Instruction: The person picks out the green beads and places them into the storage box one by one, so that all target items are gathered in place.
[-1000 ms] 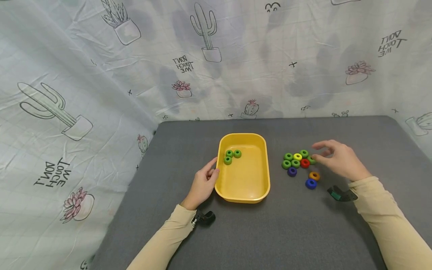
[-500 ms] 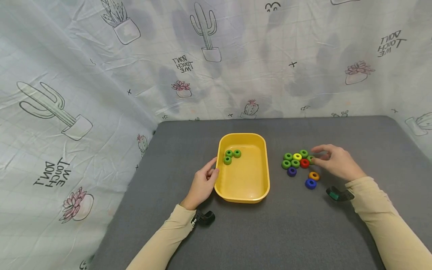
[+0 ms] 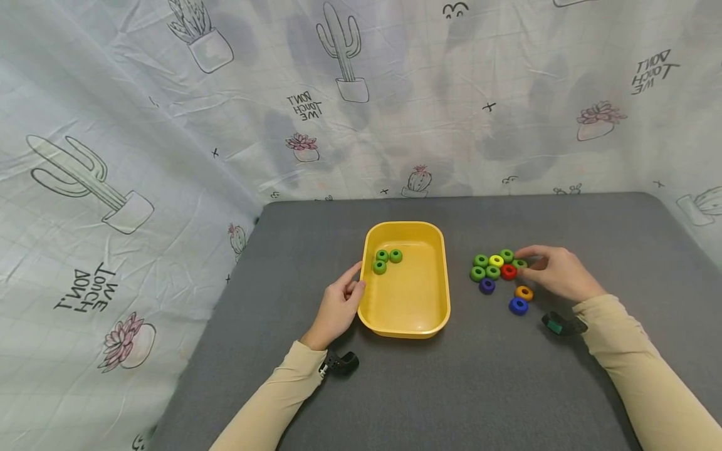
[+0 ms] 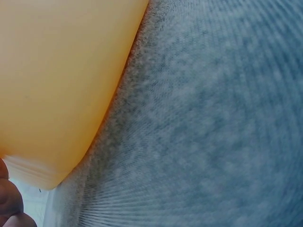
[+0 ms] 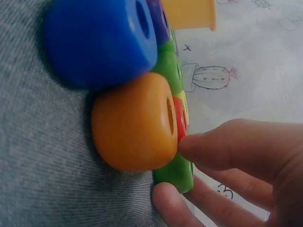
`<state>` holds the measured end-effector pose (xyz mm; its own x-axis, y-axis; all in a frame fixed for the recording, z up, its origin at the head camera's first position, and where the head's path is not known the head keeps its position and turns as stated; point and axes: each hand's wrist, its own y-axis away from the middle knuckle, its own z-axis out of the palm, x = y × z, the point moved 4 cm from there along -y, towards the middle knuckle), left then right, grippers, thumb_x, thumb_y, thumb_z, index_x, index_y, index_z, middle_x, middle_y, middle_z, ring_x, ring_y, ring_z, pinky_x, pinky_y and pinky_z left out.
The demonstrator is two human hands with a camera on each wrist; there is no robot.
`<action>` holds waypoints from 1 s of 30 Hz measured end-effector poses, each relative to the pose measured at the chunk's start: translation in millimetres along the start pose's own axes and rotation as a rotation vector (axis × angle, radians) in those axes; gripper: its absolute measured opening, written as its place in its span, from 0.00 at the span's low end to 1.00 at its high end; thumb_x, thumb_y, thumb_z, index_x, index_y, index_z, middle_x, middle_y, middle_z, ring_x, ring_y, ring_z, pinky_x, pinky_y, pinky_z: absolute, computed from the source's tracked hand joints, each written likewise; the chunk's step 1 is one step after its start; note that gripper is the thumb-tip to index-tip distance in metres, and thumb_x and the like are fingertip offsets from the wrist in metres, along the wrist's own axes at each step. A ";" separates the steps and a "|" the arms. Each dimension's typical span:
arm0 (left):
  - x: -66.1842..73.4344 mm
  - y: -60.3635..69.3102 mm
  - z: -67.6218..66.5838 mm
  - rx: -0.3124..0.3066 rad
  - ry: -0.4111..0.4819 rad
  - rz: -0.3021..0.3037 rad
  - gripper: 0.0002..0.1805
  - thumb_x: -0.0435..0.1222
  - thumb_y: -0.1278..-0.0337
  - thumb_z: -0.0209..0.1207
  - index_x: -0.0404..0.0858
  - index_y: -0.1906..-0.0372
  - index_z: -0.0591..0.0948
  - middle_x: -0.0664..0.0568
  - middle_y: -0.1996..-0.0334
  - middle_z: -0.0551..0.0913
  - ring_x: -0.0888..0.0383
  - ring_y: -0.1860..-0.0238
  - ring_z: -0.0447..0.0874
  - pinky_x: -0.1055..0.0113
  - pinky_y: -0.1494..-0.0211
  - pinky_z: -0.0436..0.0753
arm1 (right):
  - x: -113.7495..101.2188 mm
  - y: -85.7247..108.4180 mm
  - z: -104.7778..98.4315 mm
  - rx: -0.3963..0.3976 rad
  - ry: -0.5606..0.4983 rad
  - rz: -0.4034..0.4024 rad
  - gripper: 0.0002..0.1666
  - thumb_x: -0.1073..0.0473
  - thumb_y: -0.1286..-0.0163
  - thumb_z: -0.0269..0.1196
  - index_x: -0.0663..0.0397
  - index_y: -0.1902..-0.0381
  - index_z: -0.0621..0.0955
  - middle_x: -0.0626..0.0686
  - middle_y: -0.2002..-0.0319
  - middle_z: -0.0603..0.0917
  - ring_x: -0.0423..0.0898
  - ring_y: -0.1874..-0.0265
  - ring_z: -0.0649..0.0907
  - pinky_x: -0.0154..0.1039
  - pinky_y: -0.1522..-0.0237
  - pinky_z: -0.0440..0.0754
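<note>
Since the earlier frame, the right grip (image 3: 555,274) has slid a little leftward and nearer the wearer, its thumb and forefinger now closer about one green ring (image 3: 524,265); the left grip (image 3: 337,310) has stayed put.

From my end, I see the grey worktop (image 3: 440,388) carrying everything. On it stands the yellow tray (image 3: 403,297), its long axis running away from the wearer, three more green rings (image 3: 380,271) gathered in its far left part. The left grip is clamped on the tray's left rim, thumb and fingers bent at the edge.

Well to the right of the tray lie the loose rings (image 3: 477,279). The green ring lies flat at their right end, hole upward, just beside the red ring (image 3: 509,277). I judge that the move turns on this: the green ring lies to the left of the right grip, between thumb on the near side and forefinger on the far side. Being round, it offers no long axis to match. The right grip is plainly nearer (the left would have to cross the whole tray).

I cannot tell whether the right grip is clamped on the green ring or its fingers stand slightly apart: in the right wrist view the thumb masks the contact, and the blue ring (image 5: 99,45) and orange ring (image 5: 135,125) block much of the rest. The left wrist view cuts the left grip off at the corner.
</note>
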<state>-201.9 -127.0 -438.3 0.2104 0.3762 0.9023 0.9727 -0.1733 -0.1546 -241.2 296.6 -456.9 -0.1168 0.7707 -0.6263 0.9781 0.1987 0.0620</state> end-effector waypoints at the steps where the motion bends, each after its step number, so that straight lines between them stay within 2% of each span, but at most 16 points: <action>1: 0.2 0.0 0.0 -0.001 0.000 0.000 0.25 0.29 0.21 0.53 0.29 0.25 0.70 0.54 0.79 0.66 0.69 0.81 0.61 0.75 0.72 0.64 | 0.1 0.0 0.2 -0.002 0.000 0.000 0.26 0.54 0.26 0.66 0.60 0.34 0.79 0.68 0.50 0.87 0.56 0.58 0.88 0.55 0.61 0.85; 12: 0.9 -0.1 -0.2 -0.001 -0.014 0.013 0.25 0.29 0.21 0.53 0.28 0.25 0.70 0.54 0.79 0.67 0.69 0.80 0.61 0.74 0.72 0.64 | 1.7 -1.4 2.6 0.008 0.010 -0.009 0.23 0.61 0.27 0.65 0.60 0.35 0.80 0.67 0.52 0.87 0.53 0.62 0.87 0.47 0.65 0.83; 22: 0.5 0.1 0.0 0.001 -0.025 0.009 0.25 0.29 0.22 0.53 0.29 0.25 0.70 0.54 0.79 0.67 0.68 0.80 0.61 0.74 0.71 0.64 | 2.7 -1.1 2.2 0.016 0.012 -0.015 0.22 0.60 0.26 0.65 0.58 0.36 0.81 0.66 0.52 0.88 0.50 0.63 0.87 0.46 0.66 0.83; 25: 0.1 0.0 -0.1 0.000 -0.022 0.010 0.25 0.29 0.21 0.53 0.29 0.25 0.70 0.54 0.79 0.67 0.68 0.80 0.61 0.74 0.71 0.64 | 1.2 0.0 0.3 0.025 0.010 -0.024 0.22 0.58 0.25 0.65 0.57 0.36 0.82 0.67 0.50 0.87 0.54 0.60 0.88 0.50 0.63 0.84; 30: -0.8 0.1 0.3 0.002 -0.022 0.005 0.26 0.29 0.21 0.53 0.29 0.25 0.70 0.54 0.79 0.67 0.68 0.80 0.61 0.74 0.71 0.64 | -0.3 2.2 -2.7 0.041 0.017 -0.035 0.23 0.55 0.23 0.64 0.57 0.34 0.81 0.70 0.39 0.81 0.67 0.49 0.85 0.63 0.55 0.84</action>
<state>-201.9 -127.0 -439.1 0.2178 0.3953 0.8923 0.9717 -0.1736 -0.1602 -239.4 298.4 -454.6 -0.1534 0.7741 -0.6142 0.9796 0.2006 0.0081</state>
